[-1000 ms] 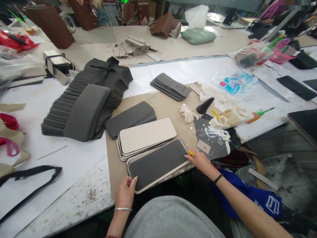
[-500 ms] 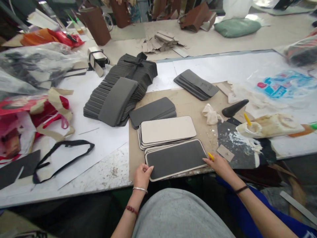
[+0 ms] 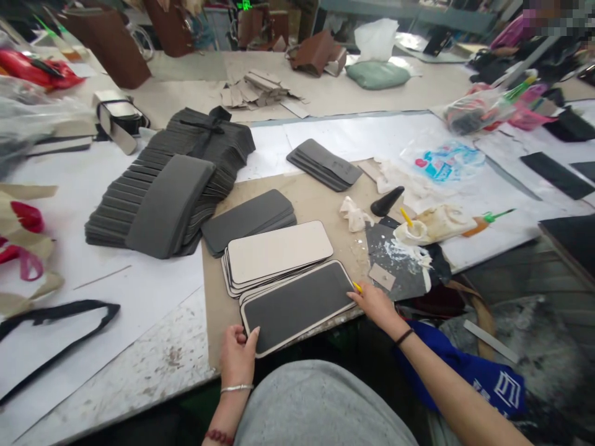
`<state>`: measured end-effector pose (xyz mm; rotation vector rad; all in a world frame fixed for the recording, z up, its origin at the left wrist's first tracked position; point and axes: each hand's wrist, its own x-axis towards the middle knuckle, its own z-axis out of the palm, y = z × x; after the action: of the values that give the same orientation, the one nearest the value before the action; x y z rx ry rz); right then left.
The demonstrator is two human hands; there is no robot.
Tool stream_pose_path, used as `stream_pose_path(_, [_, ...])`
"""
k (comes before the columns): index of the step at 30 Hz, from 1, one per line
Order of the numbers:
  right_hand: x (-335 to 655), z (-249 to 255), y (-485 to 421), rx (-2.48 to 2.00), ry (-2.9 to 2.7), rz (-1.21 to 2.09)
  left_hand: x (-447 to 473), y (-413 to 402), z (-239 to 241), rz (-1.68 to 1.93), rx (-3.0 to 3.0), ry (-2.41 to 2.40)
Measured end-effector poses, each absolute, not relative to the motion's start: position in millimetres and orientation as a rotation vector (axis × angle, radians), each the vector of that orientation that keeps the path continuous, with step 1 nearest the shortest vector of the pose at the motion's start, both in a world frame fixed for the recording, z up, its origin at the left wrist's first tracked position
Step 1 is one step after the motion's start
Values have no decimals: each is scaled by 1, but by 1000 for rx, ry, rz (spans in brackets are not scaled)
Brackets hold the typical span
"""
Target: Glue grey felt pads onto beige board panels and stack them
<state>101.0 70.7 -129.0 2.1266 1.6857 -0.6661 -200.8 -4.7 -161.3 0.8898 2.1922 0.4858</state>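
At the near edge of the worktable (image 3: 171, 356), right before the person's grey shirt (image 3: 320, 402), lies the dark panel (image 3: 297, 306), a long round-cornered piece with a pale border showing around it, on top of similar layers. The left hand (image 3: 238, 353) is at its near left corner, thumb laid on the dark face and the other fingers bent in, pinching the corner. The right hand (image 3: 375, 303) is at the opposite end, thumb and forefinger drawn together at the panel's edge; a short yellow stick (image 3: 357, 287) pokes out from between the fingers, most of it hidden.

Just behind the panel sits a stack of pale pieces (image 3: 281, 254) of like shape, and behind that a fanned grey stack (image 3: 248, 217), both on a brown board (image 3: 214, 316). Left of these leans a large bundle of grey pieces (image 3: 134, 192) with a dark tie across its far part. To the right are a crumpled white wad (image 3: 356, 215), a black cone (image 3: 387, 202) and a smeared cut-open bottle (image 3: 441, 221) lying on its side. Farther back, a smaller grey pile (image 3: 325, 165) rests near a clear printed bag (image 3: 439, 162).
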Motion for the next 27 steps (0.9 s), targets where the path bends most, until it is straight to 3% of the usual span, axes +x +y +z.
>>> stream_pose_path(20, [93,-130,63,2169,1803,-433,-192,-3,-160,490,866,2283])
stream_pose_path(27, [106,-141,68,2158,1756,-602,-195,-3,-164,598,714,2207])
